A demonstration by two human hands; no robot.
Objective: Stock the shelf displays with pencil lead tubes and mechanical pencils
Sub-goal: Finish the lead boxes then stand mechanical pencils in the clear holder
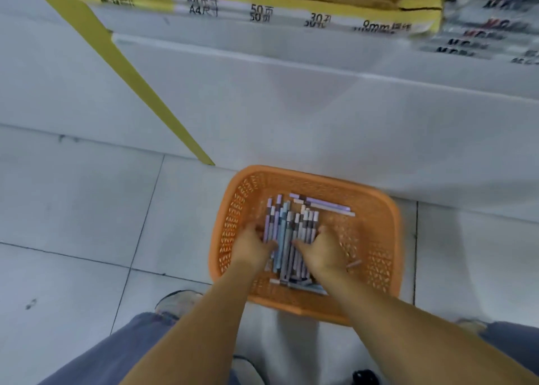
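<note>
An orange plastic basket [376,209] sits on the tiled floor in front of a white shelf base. Inside lies a bunch of mechanical pencils [287,224] in purple, blue and white, mostly lined up lengthwise. My left hand [252,246] presses against the left side of the bunch, fingers curled around it. My right hand [322,249] closes on the right side of the same bunch. A few loose pencils [323,204] lie crosswise at the far end of the basket, and more lie at the near end under my wrists.
The white shelf base [320,107] rises just behind the basket, with a yellow upright [140,84] slanting down to the floor. Stacked paper packs [262,8] sit on the shelf above. My shoes and blue trouser legs [116,352] are at the near edge.
</note>
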